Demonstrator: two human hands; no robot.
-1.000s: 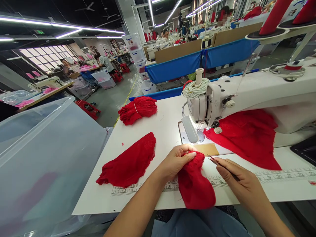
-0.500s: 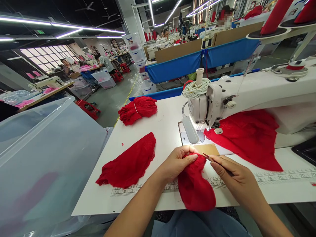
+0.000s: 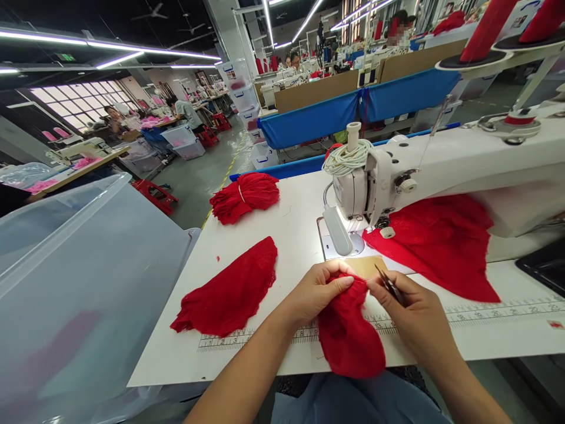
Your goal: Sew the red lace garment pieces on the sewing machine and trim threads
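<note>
My left hand [image 3: 315, 288] is closed on the top edge of a small red fabric piece [image 3: 348, 338] that hangs over the white table's [image 3: 291, 229] front edge. My right hand [image 3: 408, 309] is closed on thin metal tweezers [image 3: 388, 284], and its fingertips touch the same top edge of the fabric. Both hands meet just in front of the sewing machine [image 3: 397, 176] and its needle plate [image 3: 339, 244].
A flat red lace piece [image 3: 229, 288] lies left of my hands, and a tied red bundle [image 3: 245, 197] sits further back. More red fabric [image 3: 436, 244] lies under the machine arm. A clear plastic bin [image 3: 75, 277] stands at the left. Other workers sit at distant tables.
My right hand has moved left with the tweezers, from apart on the ruler strip to touching the fabric's top edge beside my left hand. My left hand has stayed put.
</note>
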